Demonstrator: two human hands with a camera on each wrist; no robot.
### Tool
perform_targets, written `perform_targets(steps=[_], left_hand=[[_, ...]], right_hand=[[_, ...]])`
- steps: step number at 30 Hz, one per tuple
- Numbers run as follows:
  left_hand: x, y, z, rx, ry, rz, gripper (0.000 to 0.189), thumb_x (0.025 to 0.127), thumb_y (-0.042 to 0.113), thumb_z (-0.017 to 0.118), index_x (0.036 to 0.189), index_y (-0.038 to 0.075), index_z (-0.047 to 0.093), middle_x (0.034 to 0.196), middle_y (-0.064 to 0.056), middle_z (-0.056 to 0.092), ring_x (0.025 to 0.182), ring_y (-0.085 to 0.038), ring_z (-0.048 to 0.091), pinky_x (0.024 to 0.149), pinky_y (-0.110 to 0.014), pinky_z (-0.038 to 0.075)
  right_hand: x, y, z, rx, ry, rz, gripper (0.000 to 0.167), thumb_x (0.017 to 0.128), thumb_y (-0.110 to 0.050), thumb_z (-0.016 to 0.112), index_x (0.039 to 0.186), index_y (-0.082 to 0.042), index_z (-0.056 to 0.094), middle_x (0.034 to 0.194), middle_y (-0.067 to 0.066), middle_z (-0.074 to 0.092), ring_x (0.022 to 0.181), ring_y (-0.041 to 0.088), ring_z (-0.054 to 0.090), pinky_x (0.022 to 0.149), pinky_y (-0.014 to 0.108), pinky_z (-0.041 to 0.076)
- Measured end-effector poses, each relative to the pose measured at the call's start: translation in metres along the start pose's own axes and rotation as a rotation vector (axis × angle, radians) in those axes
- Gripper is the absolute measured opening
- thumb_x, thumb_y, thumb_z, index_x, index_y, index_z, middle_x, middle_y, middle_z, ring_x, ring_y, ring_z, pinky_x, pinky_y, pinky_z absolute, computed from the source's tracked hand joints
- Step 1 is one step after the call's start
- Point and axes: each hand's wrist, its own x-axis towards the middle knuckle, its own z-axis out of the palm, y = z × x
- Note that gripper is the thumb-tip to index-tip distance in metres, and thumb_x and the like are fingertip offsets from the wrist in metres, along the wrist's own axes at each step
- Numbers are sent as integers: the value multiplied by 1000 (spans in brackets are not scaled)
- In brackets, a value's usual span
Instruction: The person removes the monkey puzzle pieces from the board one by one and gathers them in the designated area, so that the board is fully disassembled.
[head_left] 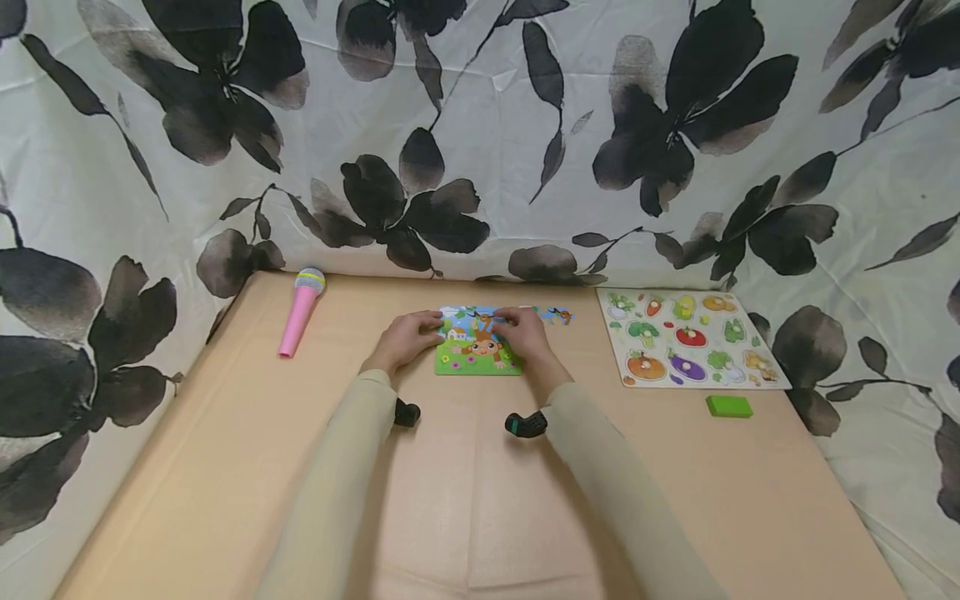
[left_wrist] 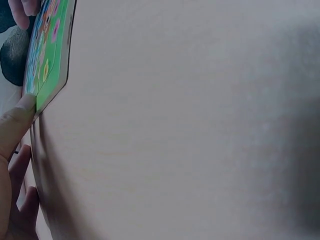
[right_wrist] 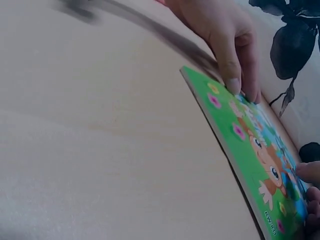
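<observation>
A cartoon jigsaw puzzle with a brown animal on green and blue lies flat on the table. My left hand grips its left edge, the thumb on the puzzle's corner in the left wrist view. Over the upper right part is my right hand; its fingertips touch the blue area, and whether they pinch a piece is hidden. A loose puzzle piece lies just right of that hand. In the right wrist view, the puzzle runs between both hands.
A pink toy microphone lies at the left of the table. To the right are a white board with vegetable pictures and a green block. Floral cloth hangs along the table's back edge.
</observation>
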Motion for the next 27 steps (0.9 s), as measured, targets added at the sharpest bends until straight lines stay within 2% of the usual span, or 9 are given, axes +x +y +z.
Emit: perform_targets(steps=[2, 5, 6, 9, 12, 16, 27], left_hand=[[0, -1, 0, -3, 2, -2, 39, 94, 24, 67, 129, 7, 65, 146, -3, 50, 140, -28, 37, 116, -48, 25], [1, -2, 1, -3, 2, 2, 39, 94, 25, 67, 129, 7, 65, 146, -3, 50, 140, -28, 37, 116, -48, 25], [1, -2, 1, -3, 2, 4, 39, 94, 25, 67, 129, 7, 65, 146, -3, 50, 140, -28, 37, 116, -48, 25], [1, -2, 1, 0, 2, 8, 39, 94, 25, 67, 129, 7, 65, 146, -3, 50, 140, -28, 37, 116, -48, 25], [1, -1, 0, 0, 1, 8, 39, 94, 25, 67, 129, 7, 65, 146, -3, 50, 140, -27, 37, 116, -48, 25], [2, 0, 0, -6, -3, 3, 39, 94, 25, 67, 129, 7, 65, 147, -2, 49, 141, -27, 36, 116, -48, 25], [-1, 1, -1, -6, -5, 5, 40, 94, 24, 67, 130, 6, 64, 147, -3, 49, 141, -28, 36, 116, -48, 24]], right_hand=[[1, 1, 1, -18, 0, -30, 28, 93, -15, 67, 119, -5, 70, 114, 16, 63, 85, 26, 53, 76, 37, 46], [2, 2, 1, -70, -15, -69, 26, 93, -13, 67, 116, -3, 72, 117, 18, 63, 104, 32, 56, 94, 41, 47], [3, 2, 0, -91, -26, -74, 26, 93, -13, 67, 116, -3, 72, 121, 19, 62, 116, 35, 51, 102, 45, 42], [5, 1, -1, -136, -66, -67, 26, 94, -14, 65, 118, -3, 71, 132, 23, 53, 132, 38, 40, 112, 47, 34], [8, 0, -3, -167, -104, -36, 27, 95, -17, 64, 119, -5, 70, 139, 25, 44, 135, 38, 35, 113, 48, 31], [9, -2, -5, -170, -130, 0, 24, 96, -18, 64, 116, -6, 71, 140, 25, 41, 134, 38, 34, 112, 49, 31], [9, -7, -5, -205, -144, 2, 21, 97, -17, 62, 112, -5, 69, 138, 27, 36, 132, 40, 30, 113, 52, 27]])
